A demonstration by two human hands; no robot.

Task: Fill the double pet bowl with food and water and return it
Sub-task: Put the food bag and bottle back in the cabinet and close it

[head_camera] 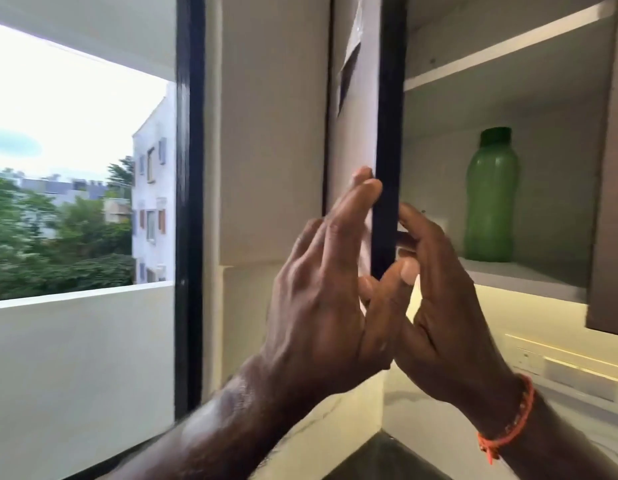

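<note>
- left hand raised at the open cabinet door. fingers mostly straight, laid along the door's outer face; fingertips on the face next to the dark edge, thumb reaching under the door's bottom corner. grip spread, not wrapped round anything.
- right hand on the other side of the same door edge, on the cabinet-interior side. fingers bent toward the edge; cannot tell if they actually clamp it, contact is hidden behind the edge. grip state: cannot tell.
- thumbs of both hands meet just below the door's bottom corner.
- orange thread band on the right wrist.
- door seen nearly edge-on, swung out toward the camera. a paper or sticker is peeling off its outer face up high.
- cabinet interior: green bottle with a darker green cap, upright on the lower shelf, well apart from the hands. upper shelf above it.
- double pet bowl: not in view anywhere, so location cannot be given.
- below the cabinet: lit wall with a switch plate, pale tabletop, dark patch at the bottom edge.
- left: open window with a dark frame; trees and a white building outside.
</note>
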